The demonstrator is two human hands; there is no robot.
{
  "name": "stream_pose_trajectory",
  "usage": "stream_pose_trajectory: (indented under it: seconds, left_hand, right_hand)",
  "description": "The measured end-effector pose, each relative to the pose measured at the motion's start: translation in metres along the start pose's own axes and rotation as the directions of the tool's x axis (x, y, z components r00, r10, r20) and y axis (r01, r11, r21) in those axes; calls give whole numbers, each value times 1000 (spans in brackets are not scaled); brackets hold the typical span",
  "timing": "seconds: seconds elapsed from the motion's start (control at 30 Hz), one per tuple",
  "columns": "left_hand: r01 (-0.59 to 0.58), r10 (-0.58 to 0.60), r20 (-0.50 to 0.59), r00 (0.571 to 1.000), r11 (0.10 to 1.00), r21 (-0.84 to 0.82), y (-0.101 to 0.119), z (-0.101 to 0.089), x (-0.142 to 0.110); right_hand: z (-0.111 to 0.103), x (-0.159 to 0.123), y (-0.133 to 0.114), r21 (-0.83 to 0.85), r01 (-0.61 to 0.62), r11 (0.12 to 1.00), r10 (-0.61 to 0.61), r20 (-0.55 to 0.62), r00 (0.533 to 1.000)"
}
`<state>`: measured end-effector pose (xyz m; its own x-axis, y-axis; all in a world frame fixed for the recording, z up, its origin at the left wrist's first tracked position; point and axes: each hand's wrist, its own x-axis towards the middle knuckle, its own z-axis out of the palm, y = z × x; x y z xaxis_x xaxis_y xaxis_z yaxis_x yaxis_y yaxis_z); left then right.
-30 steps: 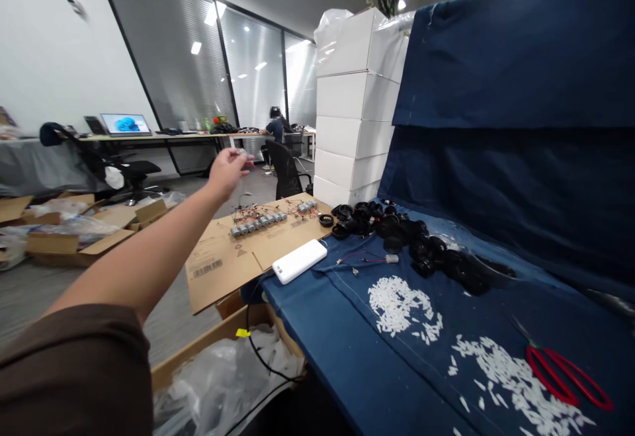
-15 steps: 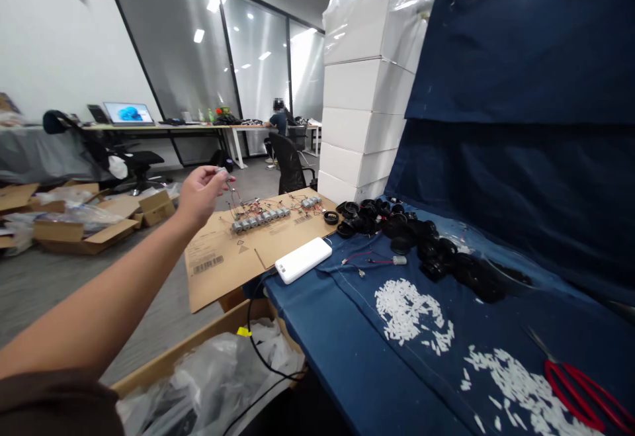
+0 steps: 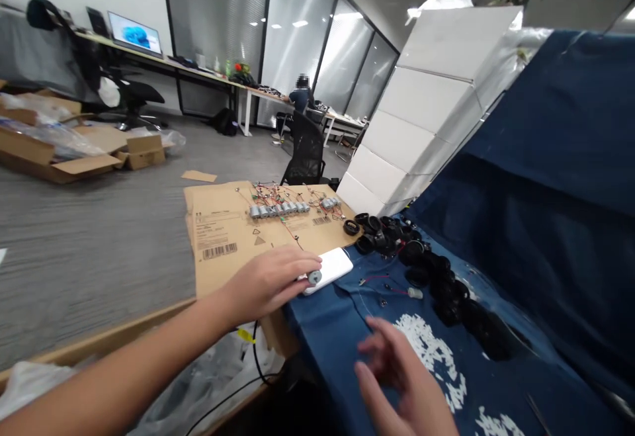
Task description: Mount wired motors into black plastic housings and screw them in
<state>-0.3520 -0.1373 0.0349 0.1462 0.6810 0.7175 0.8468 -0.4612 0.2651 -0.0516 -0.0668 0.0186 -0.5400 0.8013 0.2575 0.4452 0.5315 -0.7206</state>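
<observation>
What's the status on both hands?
Left hand: small DC motor in the fingers, beside white power bank. Right hand: open, over blue cloth.

The right hand [image 3: 404,376] is cut off by the lower edge, a small metal cylinder [image 3: 314,277] is partly hidden by the left hand [image 3: 268,284], and the thin wires [image 3: 278,196] are too small to trace.

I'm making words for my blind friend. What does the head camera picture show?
A left hand holds a small silver motor beside a white power bank on blue cloth. The right hand hovers over white bits; more motors sit on cardboard.
</observation>
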Motion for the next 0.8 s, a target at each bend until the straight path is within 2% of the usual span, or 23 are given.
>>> stream_pose_trajectory:
  seconds: [0.07, 0.1, 0.13, 0.2, 0.27, 0.37, 0.43, 0.53, 0.67, 0.73, 0.8]
  left_hand:
    - [-4, 5, -40, 999, 1000, 23, -2, 1, -5]
    - [-5, 6, -53, 999, 999, 36, -3, 0, -7]
    - [-5, 8, -63, 998, 999, 48, -5, -1, -9]
    - [2, 2, -68, 998, 998, 60, -10, -3, -13]
    - [11, -7, -71, 997, 999, 48, -14, -5, -17]
    - [16, -14, -66, 998, 1000, 20, -20, -7, -23]
    - [24, -24, -45, 999, 1000, 10, -24, -10, -26]
    - [55, -55, 15, 998, 999, 2, -30, -20, -27]
    - [54, -48, 116, 992, 997, -49, -42, -45, -22]
    - [64, -55, 134, 989, 996, -68, -56, -59, -19]
    - [135, -132, 109, 985, 990, -26, -79, -71, -15]
  right_hand:
    - [17, 40, -30, 301, -141, 943, 69, 237, 969]
    - [26, 60, -45, 421, -233, 876, 113, 292, 950]
    - [34, 78, -59, 536, -340, 772, 163, 350, 922]
    - [51, 109, -82, 573, -426, 700, 187, 429, 884]
    - [66, 131, -95, 545, -515, 661, 203, 531, 822]
    - [83, 154, -101, 459, -613, 643, 196, 675, 712]
    - [92, 166, -101, 421, -628, 654, 186, 715, 673]
    - [105, 179, -105, 420, -627, 656, 161, 734, 660]
    - [122, 189, -113, 470, -652, 595, 124, 748, 652]
    - [129, 195, -114, 488, -653, 579, 122, 740, 661]
    - [134, 202, -112, 486, -644, 591, 146, 721, 677]
